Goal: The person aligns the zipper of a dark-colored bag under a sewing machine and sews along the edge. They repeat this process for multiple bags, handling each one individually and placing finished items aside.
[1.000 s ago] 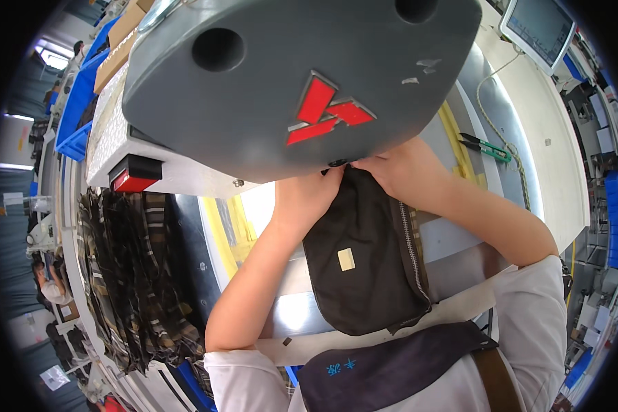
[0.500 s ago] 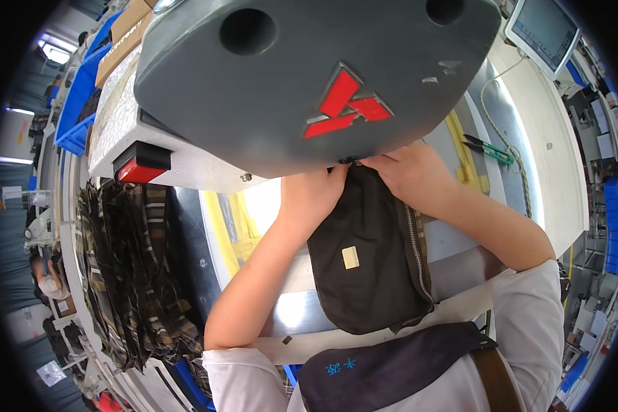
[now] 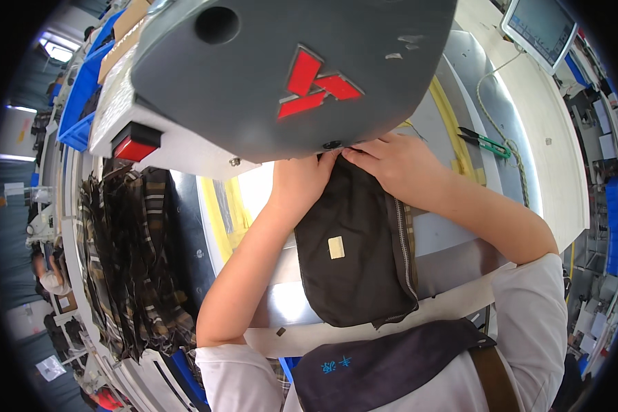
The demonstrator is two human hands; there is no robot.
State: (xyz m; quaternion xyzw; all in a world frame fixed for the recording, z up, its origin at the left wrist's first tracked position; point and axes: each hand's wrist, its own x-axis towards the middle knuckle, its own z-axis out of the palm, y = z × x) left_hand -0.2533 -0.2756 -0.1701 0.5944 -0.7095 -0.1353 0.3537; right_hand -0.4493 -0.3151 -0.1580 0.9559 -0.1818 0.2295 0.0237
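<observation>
A dark brown fabric pouch piece [image 3: 350,275] lies on the metal machine bed, with a metal zipper [image 3: 402,237] along its right side and a small cream patch [image 3: 336,247] near its middle. My left hand [image 3: 303,180] pinches the far left of its top edge. Close beside it, my right hand [image 3: 402,165] is closed on the same edge, thumb and fingers drawn together. Both hands' fingertips are right at the underside of the big grey sewing machine head [image 3: 268,69], which hides whatever lies beyond them.
Striped dark fabric pieces [image 3: 130,268] hang in a heap on the left. Green-handled thread snips [image 3: 486,143] lie on the right, beside a twisted cord [image 3: 515,158]. A screen [image 3: 540,31] stands far right, a blue bin [image 3: 75,130] far left. Yellow tape [image 3: 450,130] marks the bed.
The fabric piece and both hands have shifted slightly left and away from me. The machine head also appears farther left and higher in the view. Both hands keep their hold.
</observation>
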